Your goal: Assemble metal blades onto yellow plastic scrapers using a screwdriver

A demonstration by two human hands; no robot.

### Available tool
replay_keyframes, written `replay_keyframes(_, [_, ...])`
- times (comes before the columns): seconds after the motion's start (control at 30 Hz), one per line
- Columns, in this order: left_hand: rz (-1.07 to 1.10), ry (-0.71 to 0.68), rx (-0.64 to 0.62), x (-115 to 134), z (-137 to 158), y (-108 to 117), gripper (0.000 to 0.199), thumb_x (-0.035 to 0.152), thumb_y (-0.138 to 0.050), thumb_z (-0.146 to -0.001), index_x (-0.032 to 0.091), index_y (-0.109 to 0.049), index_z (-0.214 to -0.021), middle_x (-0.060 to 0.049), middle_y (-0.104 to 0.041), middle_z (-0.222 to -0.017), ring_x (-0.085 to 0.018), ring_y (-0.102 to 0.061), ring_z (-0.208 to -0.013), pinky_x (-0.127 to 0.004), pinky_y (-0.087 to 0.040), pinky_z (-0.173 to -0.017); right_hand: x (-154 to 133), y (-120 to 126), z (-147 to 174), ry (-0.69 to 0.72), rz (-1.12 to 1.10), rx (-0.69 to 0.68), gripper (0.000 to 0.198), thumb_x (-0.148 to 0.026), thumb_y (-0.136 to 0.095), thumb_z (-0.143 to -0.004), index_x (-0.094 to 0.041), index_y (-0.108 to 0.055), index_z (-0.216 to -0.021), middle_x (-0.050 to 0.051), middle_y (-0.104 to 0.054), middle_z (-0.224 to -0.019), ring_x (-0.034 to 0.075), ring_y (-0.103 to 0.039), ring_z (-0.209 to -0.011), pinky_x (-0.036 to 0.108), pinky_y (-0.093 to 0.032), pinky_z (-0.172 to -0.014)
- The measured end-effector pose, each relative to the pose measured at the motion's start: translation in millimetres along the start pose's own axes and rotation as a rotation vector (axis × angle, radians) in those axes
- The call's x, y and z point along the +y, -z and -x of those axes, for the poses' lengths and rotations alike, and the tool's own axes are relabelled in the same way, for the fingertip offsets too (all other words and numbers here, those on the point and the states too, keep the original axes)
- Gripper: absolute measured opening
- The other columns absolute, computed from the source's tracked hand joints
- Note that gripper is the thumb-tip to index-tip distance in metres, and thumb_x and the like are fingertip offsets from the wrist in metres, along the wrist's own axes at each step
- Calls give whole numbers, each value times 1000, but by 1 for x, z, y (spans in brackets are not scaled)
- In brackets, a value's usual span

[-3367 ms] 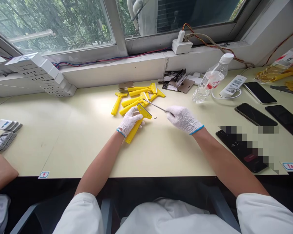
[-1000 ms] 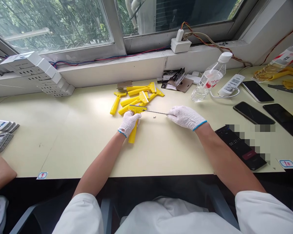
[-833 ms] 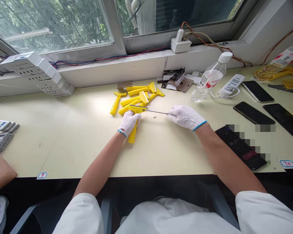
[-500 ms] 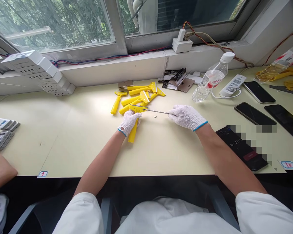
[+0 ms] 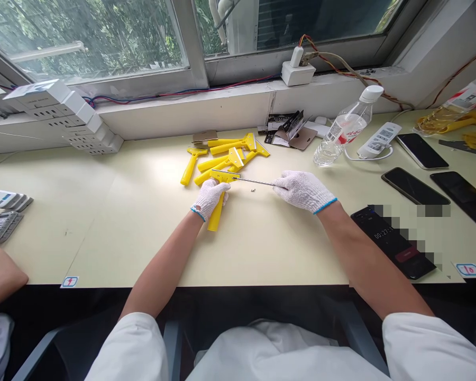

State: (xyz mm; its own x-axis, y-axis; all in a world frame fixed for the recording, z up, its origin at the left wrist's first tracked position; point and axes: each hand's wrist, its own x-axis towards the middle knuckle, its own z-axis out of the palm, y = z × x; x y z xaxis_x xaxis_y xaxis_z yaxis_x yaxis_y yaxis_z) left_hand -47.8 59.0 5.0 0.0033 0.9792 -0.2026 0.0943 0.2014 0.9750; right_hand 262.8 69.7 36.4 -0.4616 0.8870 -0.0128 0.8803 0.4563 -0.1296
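A white knit glove covers my left hand [image 5: 212, 197], which is closed around a yellow scraper [image 5: 216, 216] just below its head. My right hand [image 5: 303, 190], gloved too, grips a screwdriver [image 5: 257, 182]; its handle is hidden inside the fingers. The thin metal shaft runs left, and its tip meets the right end of the scraper's head. On the table under the shaft lie a few tiny metal pieces, perhaps screws [image 5: 253, 190]. Just behind my left hand is a pile of several yellow scrapers [image 5: 232, 156], with a single scraper [image 5: 189, 168] at its left.
Black and brown packaging [image 5: 289, 132], a water bottle [image 5: 343, 129] and a power strip [image 5: 380, 140] stand at the back. Several phones [image 5: 415, 186] lie at right. White boxes [image 5: 69, 119] are stacked at back left. Another person's arm [image 5: 2, 270] rests at the left edge.
Both hands keep the same hold, and the screwdriver tip stays at the scraper's head. The whole view has shifted very slightly.
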Motion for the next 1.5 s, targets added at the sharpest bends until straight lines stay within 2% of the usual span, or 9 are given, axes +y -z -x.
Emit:
replay_keyframes(0.53, [-12, 1, -5, 2, 1, -1, 28, 36, -77, -75, 24, -53, -82, 2, -58, -57, -15, -54, -48, -29, -43, -51, 0, 3, 2, 28, -11, -5, 44, -48, -66, -114, -13, -73, -140, 11, -69, -143, 28, -69, -132, 46, -62, -114])
replay_keyframes(1.03, [-38, -8, 2, -2, 0, -1, 27, 37, -77, -77, 23, -57, -85, -1, -61, -56, -15, -53, -47, -29, -42, -50, -1, 2, 2, 30, -43, -34, 43, -49, -70, -111, -14, -73, -138, 10, -70, -140, 28, -71, -129, 44, -64, -111])
replay_keyframes(1.3, [-117, -46, -18, -2, -3, 2, 22, 36, -73, -78, 22, -57, -74, -2, -62, -55, -14, -54, -49, -28, -42, -54, -3, 4, 5, 28, -31, -37, 44, -48, -66, -113, -13, -73, -139, 11, -70, -143, 28, -70, -131, 45, -63, -113])
replay_keyframes(1.5, [-152, -41, -1, -10, -4, 3, 26, 36, -75, -82, 22, -57, -70, -4, -65, -59, -15, -57, -51, -28, -45, -55, -5, 6, 9, 12, -8, -38, 44, -48, -68, -112, -14, -73, -140, 11, -69, -143, 28, -69, -132, 46, -62, -114])
